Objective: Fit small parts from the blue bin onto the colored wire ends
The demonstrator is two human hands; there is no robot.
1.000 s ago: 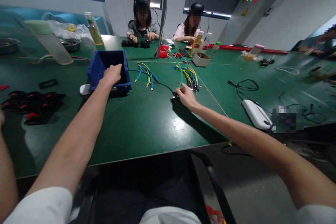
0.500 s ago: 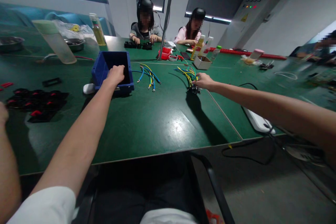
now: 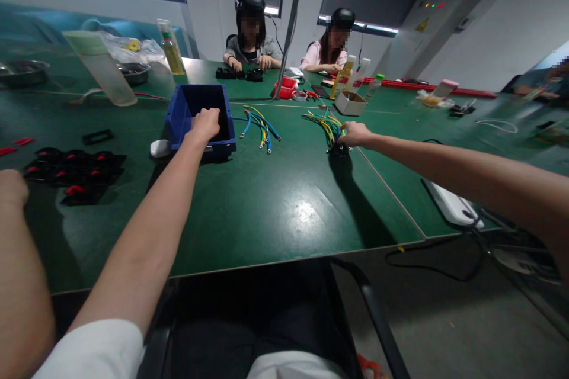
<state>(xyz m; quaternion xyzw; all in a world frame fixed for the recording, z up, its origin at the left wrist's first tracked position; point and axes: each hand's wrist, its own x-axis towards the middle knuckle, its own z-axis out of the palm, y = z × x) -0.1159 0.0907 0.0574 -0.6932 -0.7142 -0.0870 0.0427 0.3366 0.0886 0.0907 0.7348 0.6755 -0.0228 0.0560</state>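
Note:
My left hand (image 3: pixel 206 124) reaches over the front wall of a blue plastic bin (image 3: pixel 176 112). Its fingers curl down inside, and what they hold, if anything, is hidden. On the right, my right hand (image 3: pixel 356 134) is closed at the near end of a bundle of yellow, green and blue wires (image 3: pixel 323 122). Small dark pieces with metal ends (image 3: pixel 339 149) lie right beneath those fingers. Between the two hands, a second group of blue and yellow wires (image 3: pixel 262 127) with ring terminals rests on the green table (image 3: pixel 267 201).
Black parts with red pieces (image 3: pixel 73 172) lie at the left, beside another person's arm (image 3: pixel 20 272). A white mouse (image 3: pixel 160 148) touches the bin's left side. Farther back are a frosted bottle (image 3: pixel 104 74), a small white box (image 3: pixel 350 104) and a metal pole (image 3: pixel 291 29). Two co-workers sit opposite.
The whole view has shifted slightly, so everything appears a little farther right. Both hands keep about the same places at the bin and the wires.

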